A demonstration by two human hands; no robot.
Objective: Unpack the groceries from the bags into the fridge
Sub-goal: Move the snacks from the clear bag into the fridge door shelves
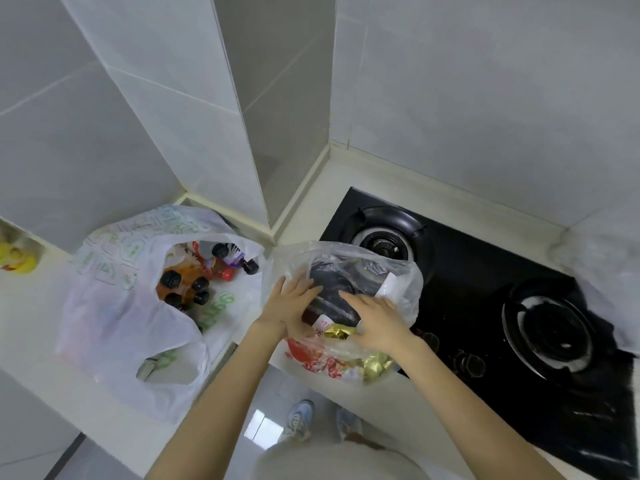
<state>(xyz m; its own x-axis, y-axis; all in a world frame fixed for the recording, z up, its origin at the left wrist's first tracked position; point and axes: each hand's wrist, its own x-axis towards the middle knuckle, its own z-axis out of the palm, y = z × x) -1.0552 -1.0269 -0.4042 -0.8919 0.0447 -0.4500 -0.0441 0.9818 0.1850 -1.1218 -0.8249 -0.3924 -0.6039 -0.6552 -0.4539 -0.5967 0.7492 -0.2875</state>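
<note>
Two plastic bags sit on the pale counter. The clear bag (398, 282) lies at the counter's edge beside the stove and holds a dark wrapped package (330, 282), a red-printed packet (322, 365) and gold foil wrappers (375, 365). My left hand (294, 299) rests with straight fingers on the left side of the dark package. On the package's right side my right hand (375, 318) lies flat, fingers spread. The white bag with green print (114, 306) stands to the left, open, with several dark-capped bottles (194, 282) inside.
A black two-burner gas stove (485, 299) fills the counter on the right. Another white plastic bag (602, 268) sits at the far right by the wall. A yellow object (17, 259) is at the far left. Tiled walls and a corner column stand behind.
</note>
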